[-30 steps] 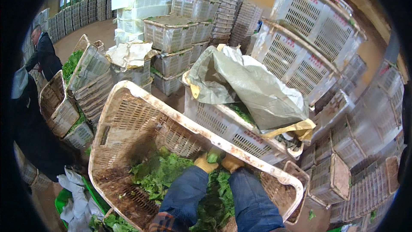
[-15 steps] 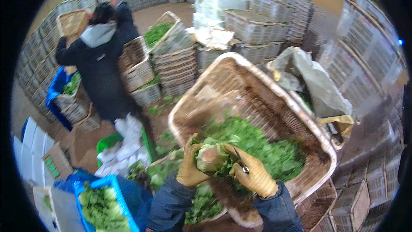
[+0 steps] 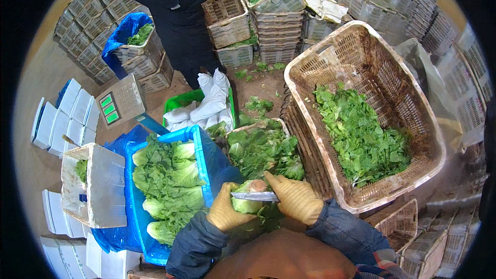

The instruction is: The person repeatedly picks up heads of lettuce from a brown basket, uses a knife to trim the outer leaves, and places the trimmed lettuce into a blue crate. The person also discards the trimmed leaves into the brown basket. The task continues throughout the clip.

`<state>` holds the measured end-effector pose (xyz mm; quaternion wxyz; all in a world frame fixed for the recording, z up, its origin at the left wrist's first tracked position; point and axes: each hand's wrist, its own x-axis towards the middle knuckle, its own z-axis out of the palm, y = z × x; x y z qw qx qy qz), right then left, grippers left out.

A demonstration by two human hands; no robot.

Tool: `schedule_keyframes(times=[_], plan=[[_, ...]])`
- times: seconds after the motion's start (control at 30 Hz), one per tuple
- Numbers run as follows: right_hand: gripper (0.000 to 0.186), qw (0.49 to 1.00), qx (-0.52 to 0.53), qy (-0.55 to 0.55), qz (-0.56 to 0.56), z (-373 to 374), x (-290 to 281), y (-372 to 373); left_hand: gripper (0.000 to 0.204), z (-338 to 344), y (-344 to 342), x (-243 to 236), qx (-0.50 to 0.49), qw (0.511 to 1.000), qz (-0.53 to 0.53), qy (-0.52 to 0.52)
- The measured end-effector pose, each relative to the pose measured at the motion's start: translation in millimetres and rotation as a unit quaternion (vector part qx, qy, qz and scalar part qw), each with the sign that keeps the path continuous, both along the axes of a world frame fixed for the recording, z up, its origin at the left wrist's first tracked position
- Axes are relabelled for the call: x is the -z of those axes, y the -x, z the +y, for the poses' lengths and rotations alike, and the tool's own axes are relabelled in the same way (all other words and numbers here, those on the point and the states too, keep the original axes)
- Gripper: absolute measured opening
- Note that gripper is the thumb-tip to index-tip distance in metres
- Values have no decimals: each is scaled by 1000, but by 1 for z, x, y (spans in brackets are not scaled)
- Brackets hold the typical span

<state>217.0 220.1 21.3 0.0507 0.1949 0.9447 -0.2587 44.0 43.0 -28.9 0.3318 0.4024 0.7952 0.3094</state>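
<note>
Both my hands wear yellowish gloves. My left hand [image 3: 227, 210] is closed round a head of lettuce [image 3: 247, 206], its pale brownish cut end turned upward. A knife [image 3: 255, 196] is gripped in my right hand [image 3: 299, 200], and its blade lies across the lettuce just below the stem end. The knife's handle is hidden in the glove. Just beyond my hands, loose green leaves fill a crate [image 3: 283, 124]. To the left, several trimmed lettuces [image 3: 170, 186] lie in rows in a blue-lined box [image 3: 204, 163].
A large dirty white crate [image 3: 310, 139] with green leaves [image 3: 356, 134] stands tilted at right. A scale [image 3: 121, 101] and a white foam box [image 3: 107, 186] are at left. Ahead, a green basket [image 3: 168, 104] holds white bags [image 3: 212, 98]. A person [image 3: 181, 20] stands beyond, among stacked crates [image 3: 281, 31].
My view has swung down and left, bringing the blue-lined box fully into sight. The knife blade, mostly hidden before, now shows across the lettuce; my left hand keeps its hold.
</note>
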Motion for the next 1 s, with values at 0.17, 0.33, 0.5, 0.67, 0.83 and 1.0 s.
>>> schedule_keyframes(times=[0.17,0.33,0.5,0.67,0.83,1.0], plan=[[59,999,-19,-25,-29,-17,-9,-3,103,-9,-11,-3,16,1000,18,-18],[44,997,-71,-24,-25,9,4,-25,100,-12,-26,-11,56,995,73,-45],[48,967,227,23,-110,60,30,-55,96,4,-29,-29,65,996,52,-35],[65,911,85,298,272,63,68,-55,99,90,-26,-34,90,995,31,-28],[74,594,328,619,396,74,100,-60,72,123,42,-58,-30,944,-219,-244],[65,513,400,667,362,89,113,-67,69,86,22,10,20,980,4,-197]])
